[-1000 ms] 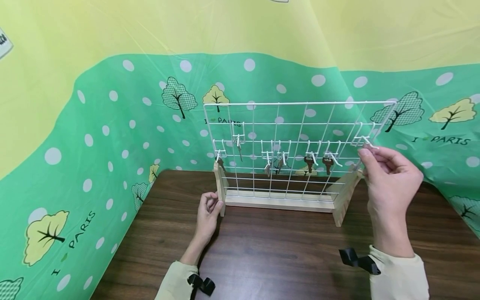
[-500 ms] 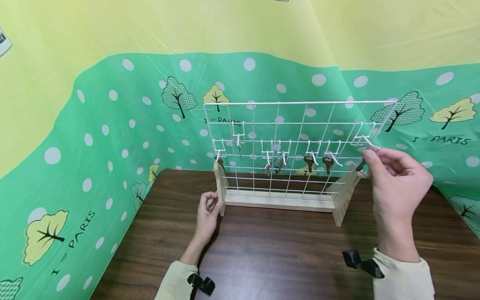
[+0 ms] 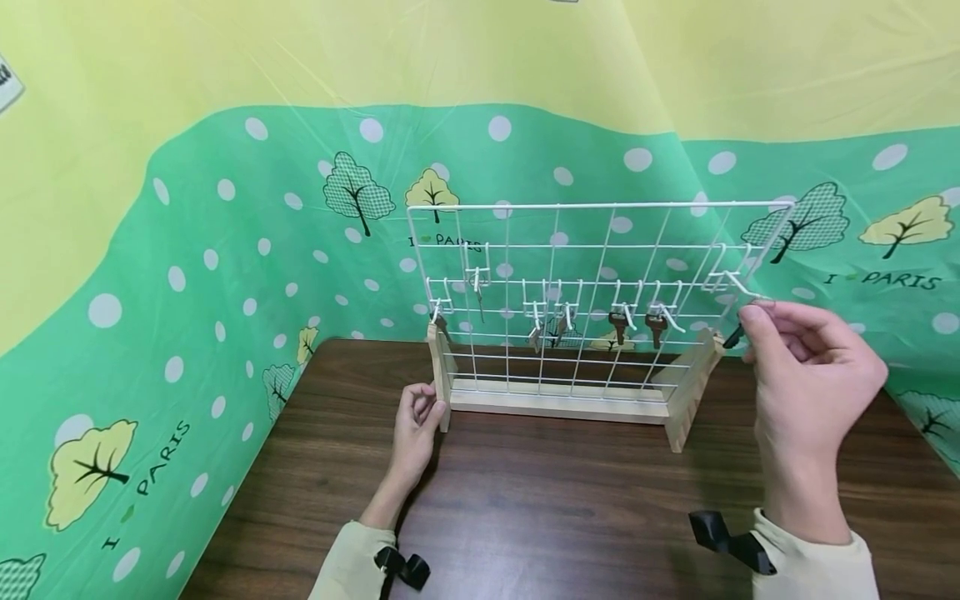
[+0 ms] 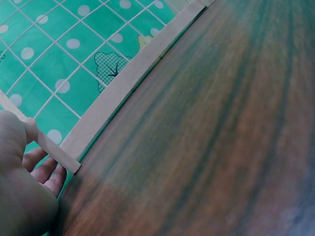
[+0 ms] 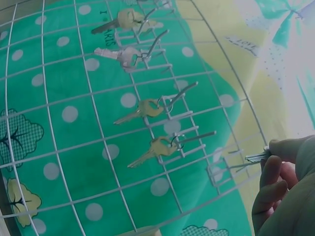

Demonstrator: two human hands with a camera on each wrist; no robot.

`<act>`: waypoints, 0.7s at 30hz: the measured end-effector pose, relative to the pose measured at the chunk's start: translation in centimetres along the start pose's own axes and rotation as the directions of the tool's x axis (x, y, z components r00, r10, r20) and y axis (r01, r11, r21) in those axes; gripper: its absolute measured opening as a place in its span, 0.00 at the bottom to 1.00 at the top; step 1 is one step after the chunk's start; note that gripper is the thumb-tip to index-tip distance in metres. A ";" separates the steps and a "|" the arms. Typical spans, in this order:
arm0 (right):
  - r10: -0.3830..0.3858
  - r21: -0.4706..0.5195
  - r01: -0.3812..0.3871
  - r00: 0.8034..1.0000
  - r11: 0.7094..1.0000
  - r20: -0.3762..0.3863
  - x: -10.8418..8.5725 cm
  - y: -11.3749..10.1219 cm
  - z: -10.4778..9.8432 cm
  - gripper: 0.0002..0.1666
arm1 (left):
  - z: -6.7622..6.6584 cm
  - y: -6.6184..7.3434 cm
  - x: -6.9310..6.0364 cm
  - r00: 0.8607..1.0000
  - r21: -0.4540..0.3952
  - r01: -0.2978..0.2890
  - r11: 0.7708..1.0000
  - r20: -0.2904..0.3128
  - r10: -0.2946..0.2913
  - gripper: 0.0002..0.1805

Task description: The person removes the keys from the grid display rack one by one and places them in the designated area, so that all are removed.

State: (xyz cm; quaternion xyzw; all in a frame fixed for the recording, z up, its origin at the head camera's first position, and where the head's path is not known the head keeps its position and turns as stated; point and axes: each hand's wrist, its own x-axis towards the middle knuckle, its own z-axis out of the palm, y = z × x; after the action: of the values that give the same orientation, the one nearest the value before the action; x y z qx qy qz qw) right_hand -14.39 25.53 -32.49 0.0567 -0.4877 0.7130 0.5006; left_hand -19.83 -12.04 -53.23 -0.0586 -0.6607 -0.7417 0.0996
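A white wire grid rack (image 3: 600,205) with a wooden stand rises from the table. My left hand (image 3: 415,429) grips the stand's left wooden leg (image 4: 63,156), thumb on one side and fingers on the other. At the rack's right end, my right hand (image 3: 817,383) pinches a key (image 5: 256,158), its dark blade pointing down and left in the head view. Those fingertips are at the tip of the rightmost hook (image 3: 729,280); whether the key's ring is still on it I cannot tell. Several other keys (image 3: 656,329) hang from hooks across the grid.
The stand's low wooden crossbar (image 3: 555,406) lies along the dark wood table (image 3: 540,500). Green and yellow patterned cloth (image 3: 225,275) hangs behind the rack and at the left. Black straps (image 3: 731,542) stick out from the sleeves.
My right hand has moved right and slightly down, drawing the key outward along the hook to its tip. The key's dark blade has come into view. The left hand and the rack stay put.
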 end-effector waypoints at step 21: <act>0.120 -0.062 -0.110 0.972 0.992 0.200 -4.9 -1.9 2.5 0.09 | 0.0 -0.1 0.1 1.000 0.010 -0.013 1.000 0.002 0.013 0.13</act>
State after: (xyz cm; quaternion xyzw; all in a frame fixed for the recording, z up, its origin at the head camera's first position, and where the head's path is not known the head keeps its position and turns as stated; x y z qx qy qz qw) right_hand -11.47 20.49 -32.77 0.0882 -0.5564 0.7189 0.4072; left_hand -19.94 -12.06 -53.31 -0.0632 -0.6641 -0.7377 0.1041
